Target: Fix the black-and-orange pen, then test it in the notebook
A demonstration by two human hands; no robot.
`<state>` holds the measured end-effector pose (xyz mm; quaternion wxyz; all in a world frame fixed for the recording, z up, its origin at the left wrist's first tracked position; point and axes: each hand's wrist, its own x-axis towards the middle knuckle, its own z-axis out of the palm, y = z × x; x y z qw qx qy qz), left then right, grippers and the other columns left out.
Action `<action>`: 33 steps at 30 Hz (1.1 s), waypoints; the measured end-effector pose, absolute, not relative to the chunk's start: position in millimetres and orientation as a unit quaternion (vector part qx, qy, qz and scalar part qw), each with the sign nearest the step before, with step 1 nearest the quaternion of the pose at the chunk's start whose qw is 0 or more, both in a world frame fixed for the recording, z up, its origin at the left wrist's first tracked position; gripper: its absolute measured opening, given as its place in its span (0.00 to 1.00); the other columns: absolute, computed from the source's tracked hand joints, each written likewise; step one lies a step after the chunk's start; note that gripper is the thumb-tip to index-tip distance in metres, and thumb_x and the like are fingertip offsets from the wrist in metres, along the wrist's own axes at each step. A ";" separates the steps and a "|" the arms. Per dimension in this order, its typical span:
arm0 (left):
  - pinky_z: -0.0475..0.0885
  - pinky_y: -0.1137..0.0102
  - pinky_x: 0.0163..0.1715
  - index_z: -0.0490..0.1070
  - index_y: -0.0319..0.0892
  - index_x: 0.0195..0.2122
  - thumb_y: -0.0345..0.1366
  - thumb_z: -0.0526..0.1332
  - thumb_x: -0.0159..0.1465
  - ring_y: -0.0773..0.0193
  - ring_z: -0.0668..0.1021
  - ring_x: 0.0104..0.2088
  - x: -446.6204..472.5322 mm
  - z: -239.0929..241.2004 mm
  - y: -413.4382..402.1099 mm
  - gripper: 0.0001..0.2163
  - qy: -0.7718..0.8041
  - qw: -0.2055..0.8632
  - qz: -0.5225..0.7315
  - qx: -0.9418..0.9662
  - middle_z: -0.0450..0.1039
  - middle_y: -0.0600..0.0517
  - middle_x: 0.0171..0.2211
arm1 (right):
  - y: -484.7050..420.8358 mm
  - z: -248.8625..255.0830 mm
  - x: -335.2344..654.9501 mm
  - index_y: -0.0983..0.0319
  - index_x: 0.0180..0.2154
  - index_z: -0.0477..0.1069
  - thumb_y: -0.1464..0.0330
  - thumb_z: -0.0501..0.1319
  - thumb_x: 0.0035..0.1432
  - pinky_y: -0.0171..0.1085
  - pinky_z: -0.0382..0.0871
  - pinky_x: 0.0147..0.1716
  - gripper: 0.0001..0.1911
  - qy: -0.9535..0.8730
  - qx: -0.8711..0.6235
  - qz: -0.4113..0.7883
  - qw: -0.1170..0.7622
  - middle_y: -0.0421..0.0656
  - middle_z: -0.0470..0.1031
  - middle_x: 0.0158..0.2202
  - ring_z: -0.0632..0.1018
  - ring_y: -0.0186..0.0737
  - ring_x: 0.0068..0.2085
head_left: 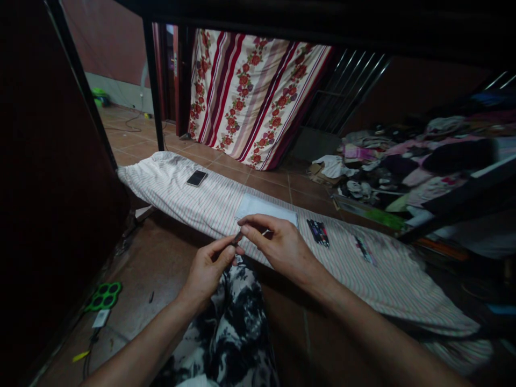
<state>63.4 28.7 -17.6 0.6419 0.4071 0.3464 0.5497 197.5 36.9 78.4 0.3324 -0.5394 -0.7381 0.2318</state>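
Observation:
My left hand (209,266) and my right hand (278,244) meet over my knee, fingers pinched together on a small dark thin object (237,237), perhaps a pen or its cap. Just behind them a white notebook (262,208) lies on a long striped cushion (173,185). A bundle of pens (318,232) rests on the cushion to the right of my right hand. A dark phone (196,178) lies farther left on the cushion.
A floral striped curtain (253,91) hangs at the back. A heap of clothes and clutter (407,161) fills the right side. A green power strip (104,296) and cable lie on the tiled floor at left. My black-and-white patterned trouser leg (234,322) is below.

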 end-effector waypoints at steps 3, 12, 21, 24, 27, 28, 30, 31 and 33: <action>0.67 0.73 0.32 0.75 0.40 0.42 0.39 0.66 0.52 0.69 0.72 0.27 63.7 -17.0 28.2 0.16 0.345 0.657 0.549 0.385 0.77 0.50 0.30 | 36.7 81.0 200.4 0.61 0.38 0.75 0.69 0.57 0.55 0.35 0.67 0.36 0.10 -0.741 -0.540 0.238 0.321 0.42 0.78 0.36 0.76 0.37 0.36; 0.65 0.74 0.31 0.75 0.40 0.42 0.38 0.66 0.53 0.70 0.71 0.27 64.4 -13.3 26.3 0.15 0.331 0.674 0.535 0.386 0.76 0.50 0.29 | 37.2 87.6 207.9 0.62 0.42 0.72 0.71 0.55 0.55 0.35 0.67 0.34 0.13 -0.757 -0.537 0.241 0.283 0.43 0.77 0.36 0.76 0.37 0.36; 0.65 0.74 0.29 0.76 0.38 0.40 0.41 0.63 0.55 0.69 0.70 0.27 63.6 -5.3 25.9 0.15 0.352 0.646 0.538 0.412 0.74 0.51 0.27 | 36.1 87.1 205.8 0.62 0.40 0.72 0.68 0.57 0.56 0.33 0.68 0.34 0.10 -0.760 -0.505 0.278 0.300 0.43 0.77 0.36 0.76 0.36 0.37; 0.65 0.74 0.30 0.76 0.38 0.38 0.42 0.65 0.53 0.68 0.71 0.27 65.4 -4.7 27.0 0.15 0.362 0.645 0.539 0.402 0.74 0.51 0.27 | 37.1 85.3 205.1 0.62 0.39 0.73 0.66 0.59 0.55 0.32 0.68 0.31 0.10 -0.755 -0.505 0.287 0.303 0.42 0.76 0.34 0.75 0.35 0.34; 0.65 0.73 0.30 0.77 0.39 0.37 0.42 0.65 0.53 0.67 0.72 0.28 66.3 -4.0 26.9 0.14 0.377 0.631 0.541 0.409 0.75 0.51 0.27 | 37.8 83.6 205.3 0.61 0.36 0.75 0.68 0.59 0.54 0.33 0.68 0.34 0.08 -0.758 -0.503 0.266 0.318 0.42 0.77 0.33 0.76 0.36 0.35; 0.65 0.73 0.30 0.77 0.39 0.36 0.42 0.65 0.53 0.67 0.72 0.28 66.4 -3.6 26.6 0.14 0.382 0.624 0.541 0.414 0.75 0.51 0.27 | 37.9 83.5 205.5 0.61 0.35 0.75 0.68 0.60 0.54 0.34 0.68 0.35 0.07 -0.760 -0.503 0.256 0.323 0.42 0.77 0.34 0.76 0.36 0.36; 0.64 0.74 0.29 0.77 0.39 0.35 0.42 0.65 0.53 0.68 0.71 0.26 66.6 -2.5 25.9 0.14 0.392 0.611 0.543 0.422 0.75 0.52 0.26 | 37.7 83.8 205.6 0.61 0.35 0.76 0.68 0.60 0.54 0.35 0.67 0.37 0.08 -0.763 -0.502 0.243 0.328 0.43 0.77 0.35 0.76 0.37 0.37; 0.64 0.74 0.28 0.77 0.38 0.36 0.42 0.65 0.53 0.69 0.71 0.26 66.9 -1.8 25.5 0.14 0.393 0.607 0.546 0.423 0.75 0.52 0.25 | 37.4 84.3 205.5 0.60 0.35 0.76 0.68 0.60 0.54 0.35 0.67 0.37 0.08 -0.764 -0.502 0.242 0.327 0.43 0.77 0.35 0.76 0.37 0.37; 0.63 0.75 0.26 0.75 0.38 0.38 0.42 0.64 0.53 0.70 0.70 0.24 67.8 -0.2 24.6 0.15 0.383 0.609 0.554 0.419 0.73 0.53 0.23 | 36.6 85.5 204.5 0.60 0.36 0.77 0.69 0.60 0.54 0.35 0.67 0.36 0.08 -0.765 -0.503 0.245 0.321 0.44 0.77 0.34 0.75 0.37 0.37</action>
